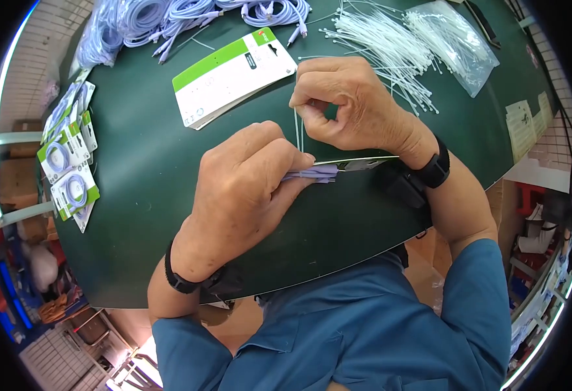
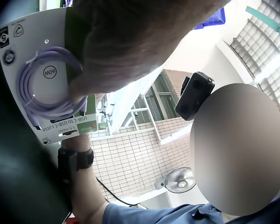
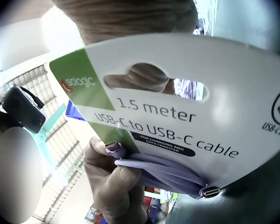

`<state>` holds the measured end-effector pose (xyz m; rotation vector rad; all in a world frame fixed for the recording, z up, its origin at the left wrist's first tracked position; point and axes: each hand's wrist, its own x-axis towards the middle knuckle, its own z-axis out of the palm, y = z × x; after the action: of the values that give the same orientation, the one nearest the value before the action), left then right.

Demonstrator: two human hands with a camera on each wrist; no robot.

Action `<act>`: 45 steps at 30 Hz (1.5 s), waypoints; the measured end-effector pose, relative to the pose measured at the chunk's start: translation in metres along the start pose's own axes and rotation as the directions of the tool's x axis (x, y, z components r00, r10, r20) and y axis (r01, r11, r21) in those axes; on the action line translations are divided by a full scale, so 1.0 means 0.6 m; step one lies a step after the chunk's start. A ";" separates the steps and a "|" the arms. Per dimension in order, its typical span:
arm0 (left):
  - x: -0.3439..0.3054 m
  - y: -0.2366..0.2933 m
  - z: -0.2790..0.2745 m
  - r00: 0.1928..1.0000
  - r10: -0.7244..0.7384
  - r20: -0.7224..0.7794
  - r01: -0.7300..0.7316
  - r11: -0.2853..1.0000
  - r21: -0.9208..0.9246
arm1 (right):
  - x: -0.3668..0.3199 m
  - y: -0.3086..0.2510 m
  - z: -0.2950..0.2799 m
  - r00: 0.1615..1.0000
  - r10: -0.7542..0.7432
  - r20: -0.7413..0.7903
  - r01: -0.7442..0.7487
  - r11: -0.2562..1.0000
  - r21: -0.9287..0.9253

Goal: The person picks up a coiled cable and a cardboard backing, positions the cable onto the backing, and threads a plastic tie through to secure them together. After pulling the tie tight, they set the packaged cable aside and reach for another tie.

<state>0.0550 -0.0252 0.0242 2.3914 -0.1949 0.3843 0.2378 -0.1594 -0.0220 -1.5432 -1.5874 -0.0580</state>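
Note:
My left hand [image 1: 240, 182] grips a coiled lilac USB-C cable [image 3: 163, 175] against a white and green packaging card [image 3: 224, 112], thumb and fingers pinching the coil. The card stands on edge in the head view, and its printed front with a hanging slot shows in the right wrist view. Behind the card, two thin white strands of a cable tie [image 1: 300, 133] rise from beside the left fingertips. My right hand [image 1: 364, 104] pinches their upper ends, its thumb and index finger curled into a ring.
Flat packaging cards [image 1: 234, 78] lie ahead on the dark green table [image 1: 155, 195]. Bundled lilac cables [image 1: 149, 23] are at the back left, loose white cable ties [image 1: 384, 45] and a plastic bag [image 1: 452, 42] of them at the back right. Carded cables [image 1: 74, 163] pile at the left edge.

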 end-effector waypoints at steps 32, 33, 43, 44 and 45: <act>0.004 -0.079 0.023 0.861 -0.507 -0.048 0.153 0.347 -0.925 | -0.002 -0.050 -0.009 0.812 0.564 0.152 -0.482 0.499 0.720; 0.001 -0.085 0.026 0.859 -0.513 -0.006 0.163 0.285 -0.944 | -0.003 -0.051 -0.010 0.814 0.564 0.143 -0.474 0.500 0.725; 0.017 -0.061 0.040 0.774 -0.592 -0.226 0.159 0.527 -0.835 | -0.002 -0.051 -0.007 0.808 0.562 0.179 -0.534 0.568 0.626; 0.026 -0.048 0.037 0.748 -0.493 -0.445 0.148 0.777 -0.612 | -0.001 -0.052 -0.006 0.798 0.572 0.190 -0.564 0.596 0.572; 0.030 -0.041 0.034 0.716 -0.327 -0.616 0.155 0.936 -0.317 | 0.000 -0.053 -0.006 0.799 0.568 0.198 -0.565 0.597 0.570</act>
<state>0.0826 -0.0209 0.0005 1.8605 0.3830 0.9935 0.2133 -0.1686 -0.0032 -1.4288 -0.8823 0.7476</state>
